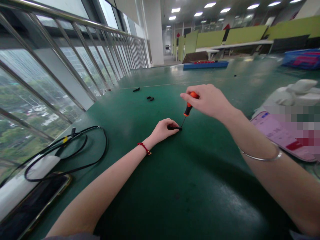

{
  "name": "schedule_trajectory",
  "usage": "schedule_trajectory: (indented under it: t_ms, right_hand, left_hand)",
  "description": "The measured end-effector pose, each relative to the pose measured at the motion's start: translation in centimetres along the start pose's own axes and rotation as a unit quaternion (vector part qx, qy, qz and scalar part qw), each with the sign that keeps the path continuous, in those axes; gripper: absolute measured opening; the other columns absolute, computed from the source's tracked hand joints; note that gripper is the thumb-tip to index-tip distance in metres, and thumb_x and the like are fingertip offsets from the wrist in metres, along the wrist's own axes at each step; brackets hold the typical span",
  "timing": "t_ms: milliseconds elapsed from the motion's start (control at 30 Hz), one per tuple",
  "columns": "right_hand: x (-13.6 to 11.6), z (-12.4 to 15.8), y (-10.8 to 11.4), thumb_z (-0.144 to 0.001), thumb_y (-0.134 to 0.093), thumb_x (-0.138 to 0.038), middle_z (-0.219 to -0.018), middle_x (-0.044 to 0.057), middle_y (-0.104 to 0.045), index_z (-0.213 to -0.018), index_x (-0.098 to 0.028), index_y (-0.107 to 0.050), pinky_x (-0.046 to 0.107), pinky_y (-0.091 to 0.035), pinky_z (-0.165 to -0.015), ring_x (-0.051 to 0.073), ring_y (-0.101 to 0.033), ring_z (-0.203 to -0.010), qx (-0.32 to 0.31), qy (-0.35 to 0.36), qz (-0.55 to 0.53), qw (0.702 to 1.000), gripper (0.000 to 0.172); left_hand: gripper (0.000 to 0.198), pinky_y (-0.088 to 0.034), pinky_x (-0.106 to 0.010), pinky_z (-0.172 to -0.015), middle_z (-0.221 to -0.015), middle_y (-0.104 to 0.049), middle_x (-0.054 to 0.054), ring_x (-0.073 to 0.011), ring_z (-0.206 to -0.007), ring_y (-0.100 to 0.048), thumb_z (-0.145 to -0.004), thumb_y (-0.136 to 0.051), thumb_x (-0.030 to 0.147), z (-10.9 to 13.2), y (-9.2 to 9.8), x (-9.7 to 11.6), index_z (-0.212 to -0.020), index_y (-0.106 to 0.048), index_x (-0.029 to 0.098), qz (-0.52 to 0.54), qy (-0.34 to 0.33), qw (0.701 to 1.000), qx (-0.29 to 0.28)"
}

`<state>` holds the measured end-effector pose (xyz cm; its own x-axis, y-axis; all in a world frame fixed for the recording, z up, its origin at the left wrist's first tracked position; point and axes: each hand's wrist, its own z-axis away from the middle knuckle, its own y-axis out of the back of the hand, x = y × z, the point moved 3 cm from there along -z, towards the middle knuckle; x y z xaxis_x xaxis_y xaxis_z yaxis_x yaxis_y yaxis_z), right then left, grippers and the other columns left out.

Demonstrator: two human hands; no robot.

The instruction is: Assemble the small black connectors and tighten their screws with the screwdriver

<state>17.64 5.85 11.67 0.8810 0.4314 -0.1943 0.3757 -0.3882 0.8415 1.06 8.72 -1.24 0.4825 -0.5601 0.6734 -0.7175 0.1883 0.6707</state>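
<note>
My right hand [206,98] is closed around the orange and black handle of a screwdriver [188,108]. Its thin shaft slants down to the left, and the tip meets the end of a small black part [178,128]. That part lies low at the green tabletop, pinched between the thumb and fingers of my left hand [165,130]. Its exact kind is too small to make out, and the fingers cover one end of it. Farther off on the table lie a few small black pieces [150,98] and a separate slim black piece [136,89].
A looped black cable [106,143], a white power strip [37,170] and a dark phone [37,203] are at the left. A pink-screened phone [277,133] lies at the right. Behind stand a blue tray [206,65] and a metal railing [85,21] along the left.
</note>
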Motion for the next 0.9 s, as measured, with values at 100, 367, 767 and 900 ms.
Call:
schedule_trajectory:
  t_ms: [100,367,767,900]
  right_hand:
    - [-0.05,0.02,0.05,-0.08,-0.048,-0.036,-0.068,0.002,-0.06,-0.09,-0.023,-0.061,0.029,-0.032,-0.058,0.017,-0.05,-0.062,-0.001,0.005,-0.009,1.0,0.021]
    - [0.3,0.07,0.07,-0.082,-0.046,-0.039,-0.067,0.002,-0.06,-0.088,-0.023,-0.061,0.03,-0.032,-0.058,0.017,-0.05,-0.06,0.006,0.005,-0.005,1.0,0.022]
    - [0.31,0.03,0.07,-0.078,-0.051,-0.036,-0.071,0.002,-0.063,-0.099,-0.023,-0.061,0.03,-0.033,-0.06,0.018,-0.052,-0.063,0.005,0.005,-0.01,1.0,0.027]
    - [0.16,0.05,0.01,-0.081,-0.048,-0.039,-0.068,0.002,-0.062,-0.087,-0.023,-0.063,0.03,-0.033,-0.06,0.017,-0.051,-0.062,0.001,-0.002,-0.009,1.0,0.023]
  left_hand:
    - [0.015,-0.05,-0.028,-0.071,-0.084,-0.065,-0.004,-0.0137,-0.076,-0.06,-0.077,-0.067,0.026,-0.01,0.0,0.01,-0.087,-0.071,0.016,-0.002,0.001,1.0,-0.003]
    - [0.015,-0.05,-0.028,-0.072,-0.085,-0.065,-0.004,-0.0138,-0.077,-0.06,-0.077,-0.067,0.026,0.01,0.02,-0.02,-0.087,-0.07,0.016,-0.002,0.009,1.0,-0.003]
    - [0.015,-0.05,-0.027,-0.069,-0.084,-0.064,-0.004,-0.0136,-0.076,-0.06,-0.076,-0.067,0.026,-0.02,-0.01,0.05,-0.087,-0.071,0.016,-0.011,0.007,1.0,0.0]
    - [0.014,-0.05,-0.027,-0.07,-0.084,-0.065,-0.004,-0.0137,-0.076,-0.06,-0.076,-0.067,0.026,-0.01,0.01,0.1,-0.086,-0.07,0.016,-0.002,0.007,1.0,0.0]
